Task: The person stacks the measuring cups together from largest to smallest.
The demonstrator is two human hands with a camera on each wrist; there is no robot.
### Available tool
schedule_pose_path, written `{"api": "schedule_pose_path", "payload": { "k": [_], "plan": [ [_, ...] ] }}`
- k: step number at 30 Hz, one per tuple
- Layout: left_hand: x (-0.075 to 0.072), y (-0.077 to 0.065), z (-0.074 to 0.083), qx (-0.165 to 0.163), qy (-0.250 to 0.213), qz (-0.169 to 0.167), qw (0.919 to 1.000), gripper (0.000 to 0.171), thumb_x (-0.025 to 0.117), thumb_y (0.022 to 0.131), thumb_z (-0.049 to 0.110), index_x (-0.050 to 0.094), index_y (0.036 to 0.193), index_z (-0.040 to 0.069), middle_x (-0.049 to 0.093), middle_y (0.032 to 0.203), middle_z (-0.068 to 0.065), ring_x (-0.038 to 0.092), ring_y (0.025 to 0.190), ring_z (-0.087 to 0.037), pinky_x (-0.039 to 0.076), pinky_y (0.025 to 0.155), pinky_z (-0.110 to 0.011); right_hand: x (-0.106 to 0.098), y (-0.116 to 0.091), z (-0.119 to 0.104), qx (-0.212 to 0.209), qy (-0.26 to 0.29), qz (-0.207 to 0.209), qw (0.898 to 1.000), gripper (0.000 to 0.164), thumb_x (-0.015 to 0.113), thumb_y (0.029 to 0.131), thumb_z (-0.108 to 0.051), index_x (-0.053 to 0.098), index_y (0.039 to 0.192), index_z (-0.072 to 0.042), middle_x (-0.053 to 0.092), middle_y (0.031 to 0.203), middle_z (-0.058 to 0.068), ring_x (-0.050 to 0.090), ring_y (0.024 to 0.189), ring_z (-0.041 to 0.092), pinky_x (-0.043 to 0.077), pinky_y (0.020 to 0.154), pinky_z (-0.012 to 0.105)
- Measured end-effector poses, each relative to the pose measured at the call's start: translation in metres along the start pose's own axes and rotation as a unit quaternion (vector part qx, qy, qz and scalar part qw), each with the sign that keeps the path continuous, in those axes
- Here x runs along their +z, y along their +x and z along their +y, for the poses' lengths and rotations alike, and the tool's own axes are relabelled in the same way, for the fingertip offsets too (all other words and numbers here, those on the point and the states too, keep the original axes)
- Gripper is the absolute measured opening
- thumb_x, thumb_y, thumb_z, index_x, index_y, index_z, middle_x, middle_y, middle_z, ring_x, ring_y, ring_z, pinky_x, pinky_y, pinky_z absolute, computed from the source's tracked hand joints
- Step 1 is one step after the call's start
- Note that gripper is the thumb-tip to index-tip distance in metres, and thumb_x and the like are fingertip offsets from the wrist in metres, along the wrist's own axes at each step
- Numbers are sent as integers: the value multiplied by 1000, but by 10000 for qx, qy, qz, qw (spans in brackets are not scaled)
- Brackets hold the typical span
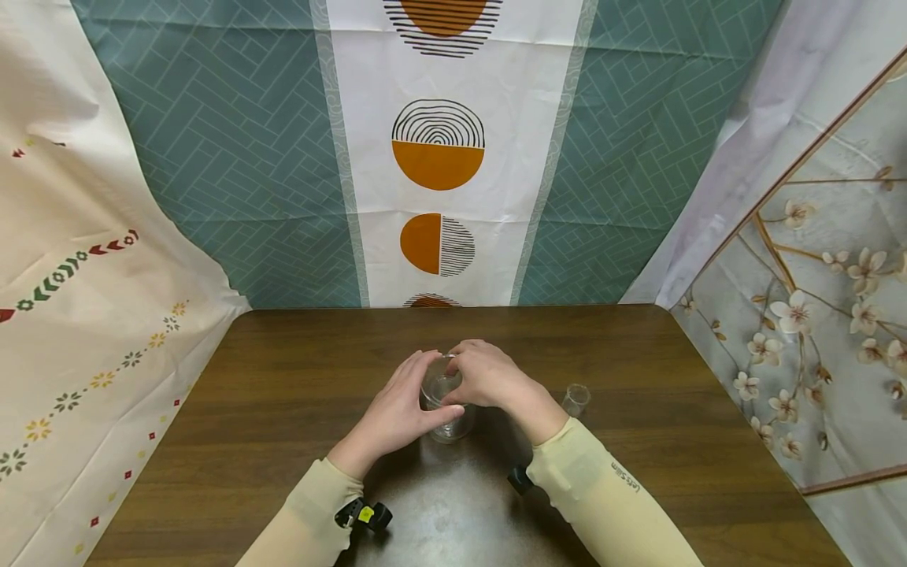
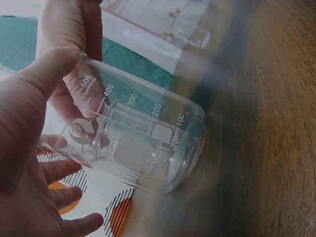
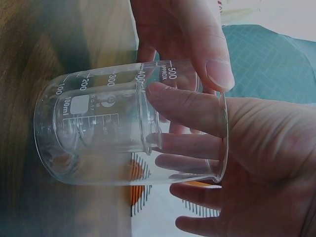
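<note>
A large clear glass beaker [image 1: 453, 431] with white markings up to 500 stands on the table between the hands. Inside it is a smaller 100 ml beaker [image 3: 94, 131], whose rim sits below the large one's. My left hand [image 1: 400, 409] holds the large beaker near its top, thumb on one side of the rim and index finger opposite, with its other fingers spread in the left wrist view. From above, my right hand [image 1: 492, 378] reaches into the large beaker; its thumb and fingers pinch the small beaker's rim, while two fingers stay outside the large wall.
Another small clear glass vessel [image 1: 576, 399] stands on the brown wooden table [image 1: 298, 370], beyond the right wrist. Patterned cloths hang behind the table and along both sides. Dark straps or camera mounts are worn at both wrists.
</note>
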State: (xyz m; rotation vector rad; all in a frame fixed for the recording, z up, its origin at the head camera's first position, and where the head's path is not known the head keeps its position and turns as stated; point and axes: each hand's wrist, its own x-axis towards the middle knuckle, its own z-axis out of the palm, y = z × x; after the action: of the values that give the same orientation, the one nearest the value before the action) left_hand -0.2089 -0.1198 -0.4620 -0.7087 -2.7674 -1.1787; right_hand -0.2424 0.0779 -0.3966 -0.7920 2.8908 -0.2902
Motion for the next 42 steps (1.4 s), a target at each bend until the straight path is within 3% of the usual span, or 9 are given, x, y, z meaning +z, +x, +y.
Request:
{"api": "schedule_pose_path", "payload": {
  "k": [30,42],
  "plan": [
    [0,-1,1,-100,3,-14,9999,94,87,91,59,45,163,14,44,169,-12,26,165,-40,34,124,-69,2,2,2,2,41,-57,10000,40,94,87,-42,85,117,-17,67,148,8,55,144,34,45,120,48],
    [0,-1,0,-214,-27,-146,9997,98,86,92,61,42,166,14,38,174,-14,23,167,-38,32,125,-70,1,0,1,-39,123,-29,9999,38,94,88,-40,85,117,-16,66,150,11,54,146,36,44,121,49]
  ]
}}
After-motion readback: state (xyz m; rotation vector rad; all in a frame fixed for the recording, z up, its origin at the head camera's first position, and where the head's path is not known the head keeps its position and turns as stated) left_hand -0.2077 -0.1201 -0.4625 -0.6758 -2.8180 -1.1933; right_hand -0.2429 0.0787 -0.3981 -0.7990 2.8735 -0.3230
